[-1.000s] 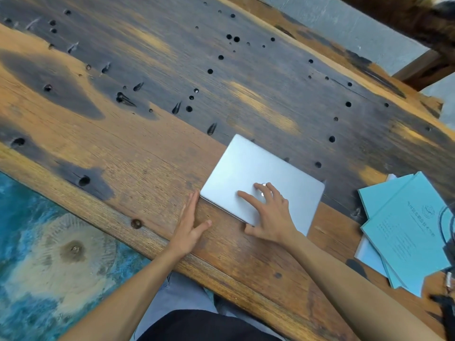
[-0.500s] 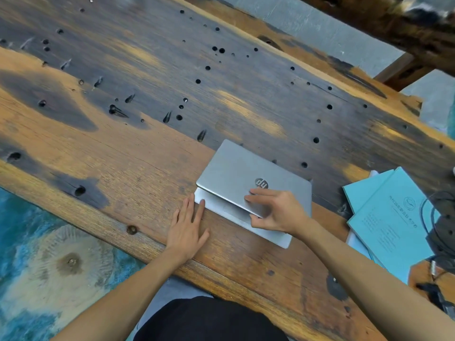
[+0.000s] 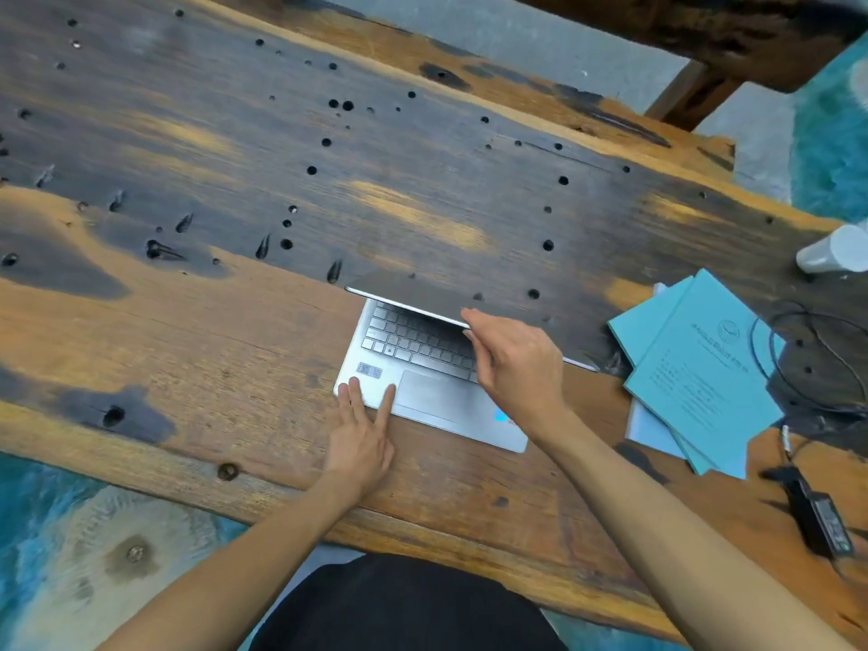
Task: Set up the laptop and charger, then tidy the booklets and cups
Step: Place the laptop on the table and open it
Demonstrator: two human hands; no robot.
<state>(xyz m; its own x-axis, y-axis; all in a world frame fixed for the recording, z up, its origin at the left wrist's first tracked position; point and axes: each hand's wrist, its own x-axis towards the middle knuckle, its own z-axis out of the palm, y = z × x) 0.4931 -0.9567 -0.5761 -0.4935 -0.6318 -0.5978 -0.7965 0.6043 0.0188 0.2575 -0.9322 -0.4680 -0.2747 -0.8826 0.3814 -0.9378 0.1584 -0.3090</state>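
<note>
A silver laptop [image 3: 422,392] lies near the table's front edge, its lid raised about upright so I see only the lid's thin top edge above the keyboard. My right hand [image 3: 516,364] grips that lid edge. My left hand [image 3: 361,429] presses flat on the laptop's front left corner, fingers spread. Several light blue booklets [image 3: 700,373] lie fanned to the right of the laptop. A black charger brick [image 3: 822,519] lies at the right front with its cable [image 3: 798,364] looped behind the booklets. A white cup [image 3: 831,251] lies on its side at the far right.
The wooden table [image 3: 235,321] is rough, dark-stained and full of small holes. A wooden bench [image 3: 704,35] stands beyond the far edge. Blue patterned floor [image 3: 70,556] shows below the front edge.
My right hand has lifted the laptop lid from closed to about upright, exposing the keyboard. My left hand slid onto the front corner of the base. The view shifted right, showing the cup and charger.
</note>
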